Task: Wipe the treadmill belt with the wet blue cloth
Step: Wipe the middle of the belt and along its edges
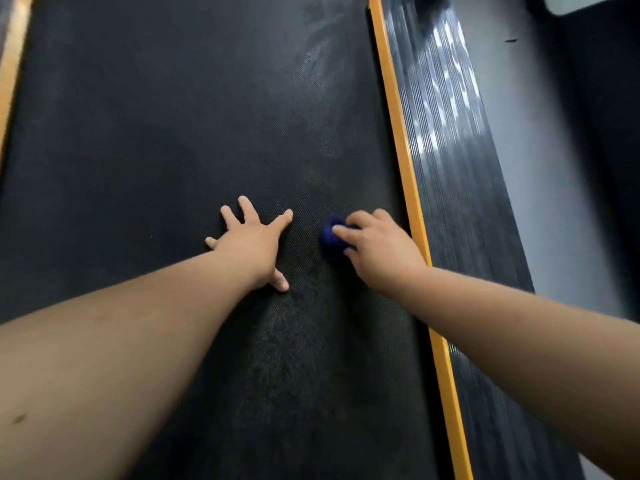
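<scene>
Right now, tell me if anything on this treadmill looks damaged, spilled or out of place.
Nothing looks damaged. The only oddity: pale smeared streaks on the belt ahead of the blue cloth, near the orange strip.

- Wide black treadmill belt [173, 133], fine dotted texture: lying flat, stretching away from the camera, filling most of the view. Pale smeared streaks on right half, far end; darker mottled patch nearer the camera.
- Small dark-blue cloth [329, 237], bunched into a wad: resting on belt, right side, near its right edge. Gripped by right hand [377, 247], part hidden under fingers.
</scene>
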### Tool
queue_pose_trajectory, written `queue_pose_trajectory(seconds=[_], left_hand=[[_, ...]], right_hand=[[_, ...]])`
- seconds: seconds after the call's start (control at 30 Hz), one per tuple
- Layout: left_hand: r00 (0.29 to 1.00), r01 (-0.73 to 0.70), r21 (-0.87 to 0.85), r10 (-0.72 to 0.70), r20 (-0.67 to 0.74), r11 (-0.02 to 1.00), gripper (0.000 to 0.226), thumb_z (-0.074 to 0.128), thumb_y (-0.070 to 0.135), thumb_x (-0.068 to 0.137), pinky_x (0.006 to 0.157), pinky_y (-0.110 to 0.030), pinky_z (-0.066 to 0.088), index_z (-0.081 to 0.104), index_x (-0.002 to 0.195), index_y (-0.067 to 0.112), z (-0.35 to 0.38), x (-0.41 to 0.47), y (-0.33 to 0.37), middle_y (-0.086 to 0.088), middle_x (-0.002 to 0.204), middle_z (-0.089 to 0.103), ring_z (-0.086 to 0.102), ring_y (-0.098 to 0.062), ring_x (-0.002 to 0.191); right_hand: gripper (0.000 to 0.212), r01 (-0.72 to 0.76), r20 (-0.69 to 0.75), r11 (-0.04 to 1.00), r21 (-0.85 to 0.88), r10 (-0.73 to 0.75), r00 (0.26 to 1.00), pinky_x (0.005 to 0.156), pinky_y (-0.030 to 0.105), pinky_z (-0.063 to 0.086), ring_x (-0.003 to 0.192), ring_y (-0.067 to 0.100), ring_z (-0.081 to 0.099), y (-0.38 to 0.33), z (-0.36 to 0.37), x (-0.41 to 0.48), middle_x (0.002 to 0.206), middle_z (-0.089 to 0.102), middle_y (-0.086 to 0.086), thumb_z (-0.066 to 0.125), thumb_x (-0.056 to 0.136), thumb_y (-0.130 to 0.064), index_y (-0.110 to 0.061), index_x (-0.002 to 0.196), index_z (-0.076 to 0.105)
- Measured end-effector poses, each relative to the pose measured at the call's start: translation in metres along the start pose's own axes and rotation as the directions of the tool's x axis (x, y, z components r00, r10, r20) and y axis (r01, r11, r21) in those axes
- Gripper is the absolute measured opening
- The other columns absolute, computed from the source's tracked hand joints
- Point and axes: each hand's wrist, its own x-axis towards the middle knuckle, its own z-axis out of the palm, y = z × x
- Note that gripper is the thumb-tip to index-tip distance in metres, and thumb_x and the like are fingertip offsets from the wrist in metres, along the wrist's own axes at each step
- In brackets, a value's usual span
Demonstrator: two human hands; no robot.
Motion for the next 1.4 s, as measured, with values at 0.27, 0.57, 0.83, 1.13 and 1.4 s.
queue_pose_trajectory(seconds=[0.27, 0.57, 0.83, 1.13, 1.4], left_hand=[[0.995, -0.096, 0.151, 0.089, 0.053, 0.984, 0.111, 0.072, 0.046, 0.079, 0.11, -0.054, 0.03, -0.005, 0.152, 0.015, 0.007, -0.007, 0.02, -0.025, 0.154, -0.015, -0.005, -0.051, 0.141], [0.98, -0.063, 0.042, 0.054, 0.19, 0.997, 0.101, 0.065, 0.041, 0.087, 0.113, -0.056, 0.023, -0.009, 0.152, 0.017, -0.012, -0.006, 0.02, -0.022, 0.153, -0.026, -0.013, -0.05, 0.14], [0.991, -0.066, -0.033, 0.069, 0.115, 0.997, 0.106, 0.067, 0.062, 0.075, 0.111, -0.057, 0.025, 0.009, 0.152, 0.018, -0.002, -0.003, 0.018, -0.02, 0.156, -0.013, -0.006, -0.048, 0.142], [0.991, -0.122, 0.077, 0.117, 0.058, 0.99, 0.124, 0.079, 0.055, 0.066, 0.103, -0.065, 0.032, -0.011, 0.149, 0.039, -0.016, 0.013, 0.047, -0.008, 0.154, -0.03, -0.015, -0.05, 0.139], [0.995, -0.084, 0.074, 0.079, 0.066, 0.994, 0.127, 0.084, 0.046, 0.064, 0.101, -0.065, 0.035, -0.01, 0.148, 0.042, -0.011, 0.015, 0.048, -0.004, 0.153, -0.032, -0.019, -0.049, 0.139]], right_hand=[[0.033, -0.24, -0.045, 0.971, -0.02, 0.239, 0.97, 0.087, 0.043, 0.047, 0.112, 0.03, 0.04, 0.042, -0.023, 0.046, 0.126, 0.048, 0.002, 0.046, 0.097, -0.022, -0.027, 0.129, 0.054], [0.043, 0.039, 0.023, 0.999, 0.008, -0.039, 0.999, 0.068, 0.042, 0.052, 0.095, 0.033, 0.05, 0.022, -0.006, -0.032, 0.117, 0.055, 0.01, 0.065, 0.082, -0.013, -0.014, 0.124, 0.058], [0.039, -0.311, -0.098, 0.95, -0.039, 0.306, 0.947, 0.084, 0.043, 0.047, 0.111, 0.034, 0.037, 0.048, -0.024, 0.076, 0.128, 0.039, 0.011, 0.05, 0.091, -0.009, -0.012, 0.13, 0.046], [0.061, -0.003, 0.116, 0.998, -0.055, 0.009, 0.993, 0.089, 0.046, 0.048, 0.113, 0.034, 0.038, 0.033, -0.033, 0.001, 0.14, 0.032, 0.012, 0.054, 0.085, -0.013, -0.017, 0.143, 0.034], [0.07, -0.206, 0.102, 0.975, -0.081, 0.213, 0.972, 0.096, 0.042, 0.045, 0.121, 0.033, 0.034, 0.045, -0.032, 0.059, 0.146, 0.028, 0.0, 0.058, 0.085, -0.019, -0.028, 0.146, 0.026]])
